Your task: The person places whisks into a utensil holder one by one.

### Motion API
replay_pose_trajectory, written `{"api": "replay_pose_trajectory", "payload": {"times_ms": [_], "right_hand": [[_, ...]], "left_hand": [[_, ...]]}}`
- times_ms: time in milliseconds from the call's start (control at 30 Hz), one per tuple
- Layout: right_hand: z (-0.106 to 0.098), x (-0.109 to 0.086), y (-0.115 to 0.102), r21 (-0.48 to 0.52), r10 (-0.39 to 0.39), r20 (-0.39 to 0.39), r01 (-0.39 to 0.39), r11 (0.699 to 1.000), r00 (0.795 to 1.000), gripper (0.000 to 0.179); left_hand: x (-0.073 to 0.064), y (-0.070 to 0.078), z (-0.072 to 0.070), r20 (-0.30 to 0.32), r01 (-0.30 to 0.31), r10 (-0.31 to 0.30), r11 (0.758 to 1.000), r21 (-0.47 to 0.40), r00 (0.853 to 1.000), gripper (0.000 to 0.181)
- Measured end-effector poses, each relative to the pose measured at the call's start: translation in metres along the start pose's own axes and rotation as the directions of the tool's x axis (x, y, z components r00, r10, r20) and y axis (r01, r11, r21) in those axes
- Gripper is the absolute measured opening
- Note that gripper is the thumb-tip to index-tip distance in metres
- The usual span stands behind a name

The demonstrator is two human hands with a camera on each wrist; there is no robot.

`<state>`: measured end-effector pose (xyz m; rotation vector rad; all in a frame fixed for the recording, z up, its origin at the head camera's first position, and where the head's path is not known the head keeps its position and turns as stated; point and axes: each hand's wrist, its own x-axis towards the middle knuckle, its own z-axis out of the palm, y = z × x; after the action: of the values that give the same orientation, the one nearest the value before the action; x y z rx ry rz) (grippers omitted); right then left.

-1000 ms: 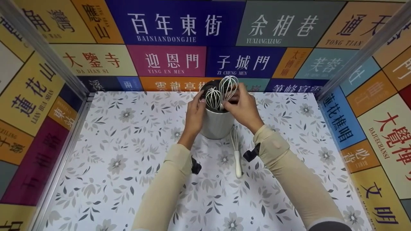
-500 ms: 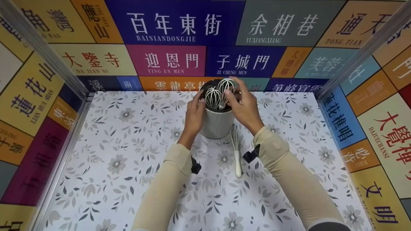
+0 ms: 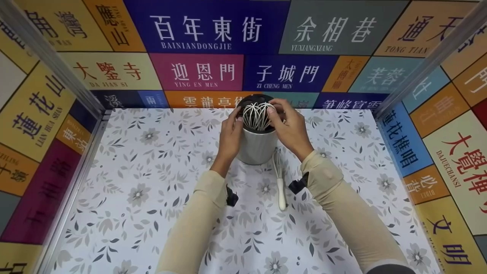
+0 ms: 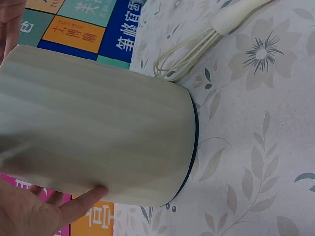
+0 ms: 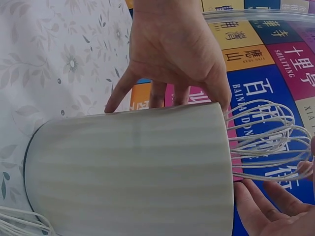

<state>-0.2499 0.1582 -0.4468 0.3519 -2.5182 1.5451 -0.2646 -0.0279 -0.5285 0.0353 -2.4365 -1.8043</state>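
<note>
A pale grey ribbed utensil holder with a dark inside stands upright on the table. Two wire whisks poke heads-up from its mouth side by side, the left whisk and the right whisk; their handles are hidden inside. My left hand holds the holder's left side near the rim, thumb up by the edge. With thumb and fingers my right hand grips the wires of the right whisk. A third whisk with a cream handle lies on the table, its wire end beside the holder's base.
The table has a white cloth with grey flowers and leaves. Panels with large printed characters stand close behind the holder and along both sides. Black wrist cameras sit under both forearms.
The right whisk has gone down into the holder until its head is level with the left one. My right hand has shifted from its lower wires to its head. My left hand stays put.
</note>
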Motion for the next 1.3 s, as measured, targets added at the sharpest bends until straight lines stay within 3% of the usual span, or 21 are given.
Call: {"api": "replay_pose_trajectory", "payload": {"times_ms": [167, 467, 633, 733, 833, 1033, 1300], "right_hand": [[0.000, -0.003, 0.005, -0.044, -0.037, -0.015, 0.037, 0.998, 0.999, 0.036], [0.000, -0.009, 0.007, 0.011, -0.020, -0.025, 0.021, 1.000, 0.999, 0.034], [0.000, -0.018, 0.011, 0.114, 0.010, -0.046, -0.005, 0.994, 0.999, 0.038], [-0.002, -0.024, 0.016, 0.206, 0.035, -0.098, -0.014, 0.978, 0.995, 0.041], [-0.005, -0.030, 0.028, 0.237, 0.065, -0.160, -0.026, 0.971, 0.985, 0.042], [-0.007, -0.046, 0.062, 0.151, 0.152, -0.178, -0.126, 0.981, 0.972, 0.045], [-0.004, -0.073, 0.096, 0.032, 0.245, -0.129, -0.243, 0.969, 0.961, 0.053]], "left_hand": [[-0.001, 0.000, 0.000, 0.004, -0.008, 0.008, 1.000, -0.016, 1.000, 0.047], [-0.001, 0.001, 0.001, -0.015, -0.012, 0.012, 1.000, -0.010, 1.000, 0.046], [0.000, 0.001, 0.001, -0.017, -0.013, 0.012, 1.000, -0.019, 1.000, 0.046], [-0.001, 0.001, 0.001, -0.016, -0.016, 0.016, 1.000, -0.022, 1.000, 0.046], [-0.001, 0.000, 0.001, -0.011, -0.016, 0.016, 1.000, -0.018, 1.000, 0.046], [-0.001, -0.001, 0.000, -0.007, -0.011, 0.010, 1.000, -0.017, 1.000, 0.047], [0.000, -0.002, 0.000, -0.002, -0.020, 0.020, 1.000, -0.001, 1.000, 0.047]]}}
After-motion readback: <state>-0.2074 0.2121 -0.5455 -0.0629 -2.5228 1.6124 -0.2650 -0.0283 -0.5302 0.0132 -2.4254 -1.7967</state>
